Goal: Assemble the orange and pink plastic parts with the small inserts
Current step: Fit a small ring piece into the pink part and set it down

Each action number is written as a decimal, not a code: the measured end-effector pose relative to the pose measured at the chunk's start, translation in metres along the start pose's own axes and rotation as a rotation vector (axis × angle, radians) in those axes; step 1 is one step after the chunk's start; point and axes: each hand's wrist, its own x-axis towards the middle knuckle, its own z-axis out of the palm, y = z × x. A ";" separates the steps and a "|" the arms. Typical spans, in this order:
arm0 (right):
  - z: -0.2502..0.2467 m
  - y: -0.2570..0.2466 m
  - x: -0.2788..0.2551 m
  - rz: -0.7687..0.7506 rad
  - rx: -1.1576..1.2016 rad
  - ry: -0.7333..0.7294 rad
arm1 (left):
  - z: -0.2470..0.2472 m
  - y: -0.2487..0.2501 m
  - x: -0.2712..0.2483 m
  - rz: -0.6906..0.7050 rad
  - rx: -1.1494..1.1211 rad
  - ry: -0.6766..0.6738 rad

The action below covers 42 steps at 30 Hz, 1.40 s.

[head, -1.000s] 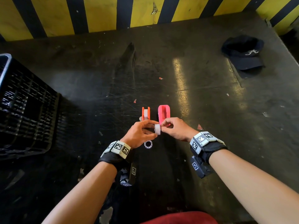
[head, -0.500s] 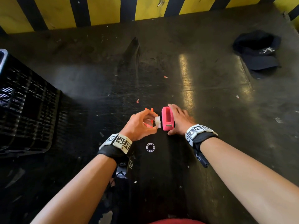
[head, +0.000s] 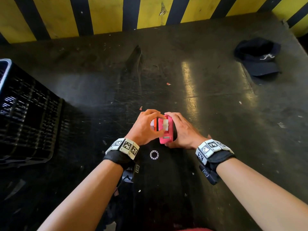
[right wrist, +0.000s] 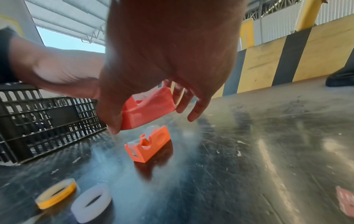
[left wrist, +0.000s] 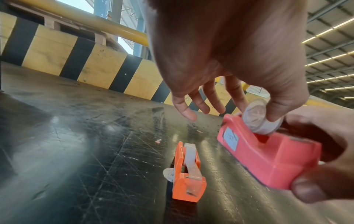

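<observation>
Assembly about half done, as judged: small orange plastic tape-dispenser body (left wrist: 186,172) stands on the dark scratched counter (head: 208,100) with its roll seated, while the left hand (head: 143,129) pinches a white round insert (left wrist: 257,117) over the slot of the pink plastic dispenser body (left wrist: 268,154), gripped by the right hand (head: 181,132). Only the right-wrist view shows two loose rings, one yellow-edged (right wrist: 56,193) and one white (right wrist: 91,202); the head view shows a black plastic crate (head: 28,112).

The wall (head: 100,14) bears slanting yellow and black stripes; the bench (head: 208,97) is black, scratched pale and glossy; the crate (head: 25,114) is black lattice; the cap (head: 257,58) is dark navy with a white letter; one dispenser (left wrist: 268,154) is pink with a pale label, the other (left wrist: 188,180) orange; the roll (left wrist: 257,119) is whitish; both wristbands (head: 126,146) show black-and-white square markers.
</observation>
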 end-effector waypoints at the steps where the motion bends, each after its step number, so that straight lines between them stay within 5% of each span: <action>1: -0.001 -0.004 -0.002 -0.008 0.003 0.005 | -0.001 0.001 -0.002 0.004 0.012 0.003; 14: -0.008 -0.023 -0.023 -0.050 0.013 0.047 | -0.009 0.020 -0.021 -0.101 -0.158 -0.016; 23: -0.016 -0.033 -0.027 -0.033 -0.005 0.040 | -0.024 0.029 -0.031 0.139 0.079 0.108; 42: -0.022 -0.028 -0.016 0.050 -0.013 -0.015 | -0.010 0.031 -0.056 0.266 0.292 0.142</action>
